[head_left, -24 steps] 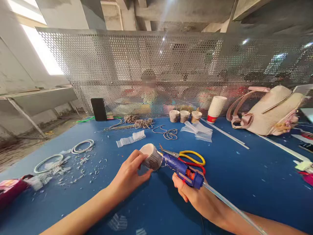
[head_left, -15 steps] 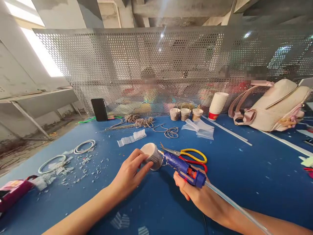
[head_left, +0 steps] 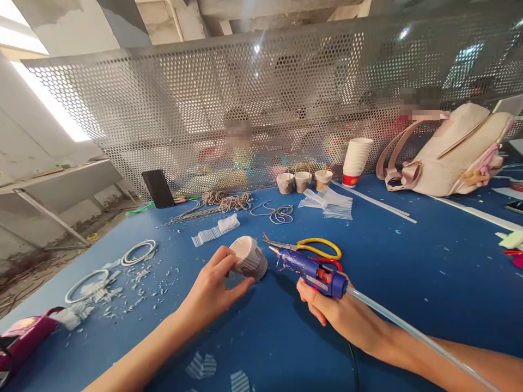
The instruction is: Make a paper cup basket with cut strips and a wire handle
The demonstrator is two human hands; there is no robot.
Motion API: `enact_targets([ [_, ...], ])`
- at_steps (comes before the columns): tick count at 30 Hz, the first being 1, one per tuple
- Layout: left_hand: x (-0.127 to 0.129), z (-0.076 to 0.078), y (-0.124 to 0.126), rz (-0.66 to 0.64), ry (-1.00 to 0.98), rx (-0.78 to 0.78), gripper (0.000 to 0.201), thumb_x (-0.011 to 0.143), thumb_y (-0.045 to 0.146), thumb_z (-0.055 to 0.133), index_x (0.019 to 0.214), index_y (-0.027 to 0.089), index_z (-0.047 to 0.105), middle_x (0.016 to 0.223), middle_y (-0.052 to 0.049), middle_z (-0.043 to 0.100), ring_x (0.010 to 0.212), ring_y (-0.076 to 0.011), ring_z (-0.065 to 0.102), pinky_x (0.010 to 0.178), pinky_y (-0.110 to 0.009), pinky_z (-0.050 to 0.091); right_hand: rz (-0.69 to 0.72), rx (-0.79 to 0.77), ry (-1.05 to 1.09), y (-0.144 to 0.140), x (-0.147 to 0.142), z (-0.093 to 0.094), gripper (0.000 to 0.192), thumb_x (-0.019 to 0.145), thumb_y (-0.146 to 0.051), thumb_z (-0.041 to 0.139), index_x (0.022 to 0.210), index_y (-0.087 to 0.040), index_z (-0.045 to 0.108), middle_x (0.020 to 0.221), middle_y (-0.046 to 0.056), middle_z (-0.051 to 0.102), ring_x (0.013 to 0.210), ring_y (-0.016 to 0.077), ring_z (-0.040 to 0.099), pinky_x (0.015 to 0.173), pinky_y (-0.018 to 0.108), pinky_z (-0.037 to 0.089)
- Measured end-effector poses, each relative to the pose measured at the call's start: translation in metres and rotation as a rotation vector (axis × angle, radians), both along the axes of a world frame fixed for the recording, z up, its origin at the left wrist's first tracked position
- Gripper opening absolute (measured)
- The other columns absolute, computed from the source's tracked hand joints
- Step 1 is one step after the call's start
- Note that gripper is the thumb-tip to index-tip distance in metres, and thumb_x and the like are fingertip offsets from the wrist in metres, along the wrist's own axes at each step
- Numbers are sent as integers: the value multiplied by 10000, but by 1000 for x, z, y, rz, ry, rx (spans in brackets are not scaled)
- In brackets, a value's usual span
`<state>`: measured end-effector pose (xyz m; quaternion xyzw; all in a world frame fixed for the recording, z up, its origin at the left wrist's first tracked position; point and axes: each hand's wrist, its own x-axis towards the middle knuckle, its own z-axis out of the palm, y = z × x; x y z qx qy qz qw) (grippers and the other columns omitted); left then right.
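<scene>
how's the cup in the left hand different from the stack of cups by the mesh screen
The cup lies tilted on its side in the left hand, one piece, its wall wrapped in grey ribbed material. The stack of cups stands mouth down near the screen, untouched, several nested, plain white with a red band at the bottom. Both look like white paper cups on the blue table.
</scene>
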<state>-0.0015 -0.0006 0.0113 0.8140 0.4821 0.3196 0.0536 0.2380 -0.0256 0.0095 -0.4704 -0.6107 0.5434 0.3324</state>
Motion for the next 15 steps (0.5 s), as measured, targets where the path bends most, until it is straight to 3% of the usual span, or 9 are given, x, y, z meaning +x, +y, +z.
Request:
enact_targets([
  [5, 1, 5, 0, 94, -45, -99, 296, 830, 388, 525, 605, 197, 505, 681, 21, 470, 589, -126, 457, 548, -255, 402, 25, -21, 33, -2, 2, 6, 283, 818, -398, 491, 643, -224, 353, 456, -90, 323, 439, 85, 323, 458, 233, 272],
  [8, 1, 7, 2, 101, -46, -138, 308, 837, 385, 524, 595, 194, 534, 670, 18, 480, 606, -131, 476, 560, -258, 402, 55, -25, 36, -2, 3, 9, 284, 820, -354, 489, 618, -227, 335, 449, -88, 325, 432, 84, 299, 454, 241, 253],
  [15, 2, 18, -3, 94, -53, -232, 148, 834, 334, 533, 828, 208, 610, 738, 4, 602, 628, -134, 563, 568, -254, 473, 97, -21, 39, -1, 3, 7, 296, 834, -305, 479, 592, -229, 324, 437, -91, 313, 432, 87, 300, 466, 243, 259],
])
